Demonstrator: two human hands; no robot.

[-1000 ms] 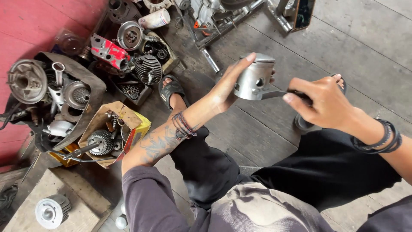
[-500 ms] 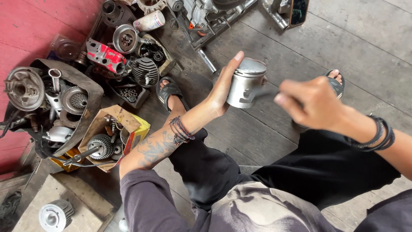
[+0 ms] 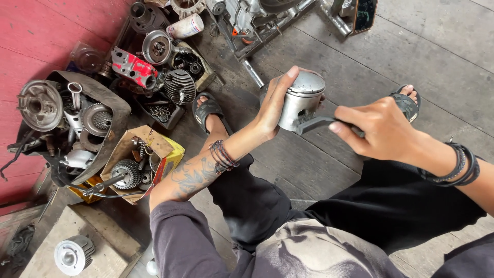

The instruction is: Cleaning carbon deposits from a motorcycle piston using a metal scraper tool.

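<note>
A: What is the left hand doing?

B: It wraps around a metal piston, fingers up its far side, thumb nearer the body, and holds it upright in the air above the wooden floor.

A: And the right hand?

B: Clenched on the dark handle of a tool whose tip meets the piston's lower skirt, just right of the left palm.

A: So which step is this?

B: I judge it to be working at the piston's side, perhaps the pin area or a clip; the tip itself is too small to read.

A: What does the next move call for?

B: A steady left grip while the right applies controlled force.

A: Beyond the hands?

B: Below them, sandalled feet; far to the left, a cardboard box of gears and engine parts.
</note>
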